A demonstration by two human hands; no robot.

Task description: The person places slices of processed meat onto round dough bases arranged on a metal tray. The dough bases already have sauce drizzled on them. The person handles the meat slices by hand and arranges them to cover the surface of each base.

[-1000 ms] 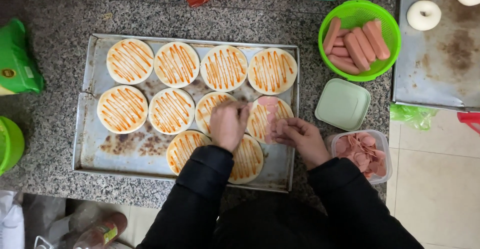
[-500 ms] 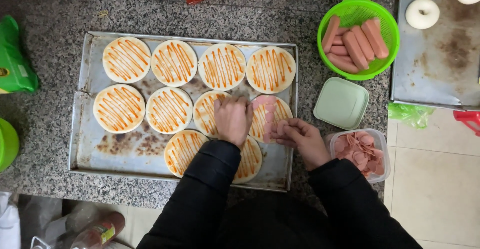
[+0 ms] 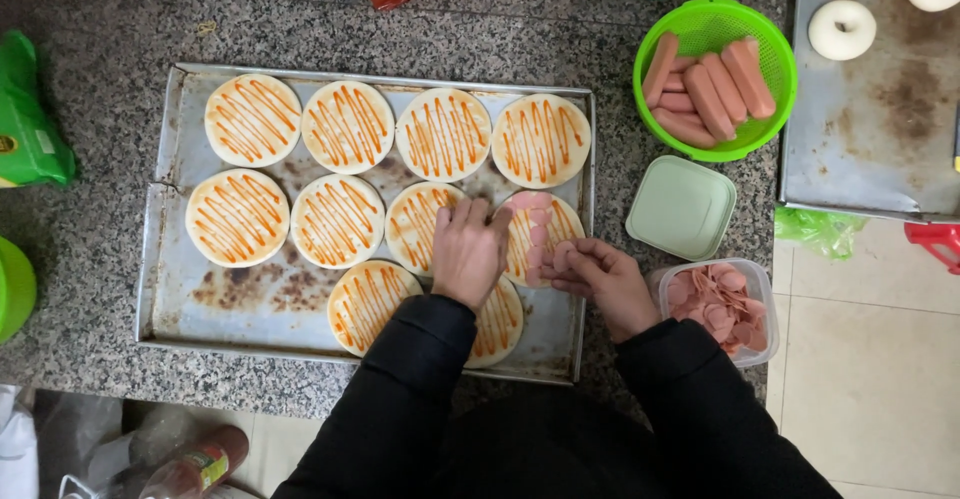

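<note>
A metal baking tray point(image 3: 165, 259) on a speckled stone counter carries several round dough bases striped with orange sauce. My left hand point(image 3: 467, 251) lies palm down across the bases in the middle and front rows, fingers resting on the base at the right end of the middle row point(image 3: 555, 221). That base has pink sausage slices point(image 3: 535, 231) laid along its left side. My right hand point(image 3: 600, 281) is at the tray's right rim, its fingers pinched on a small stack of sausage slices point(image 3: 562, 256).
A clear tub of sausage slices point(image 3: 722, 305) sits right of the tray, its pale green lid point(image 3: 682, 207) behind it. A green basket of whole sausages point(image 3: 716, 79) stands further back. A second tray point(image 3: 880, 129) with dough rings lies far right. Green packets lie at the left edge.
My left hand has slid slightly right onto the sliced base, and another slice or two lies on it. My right hand stays by the rim with the slices.
</note>
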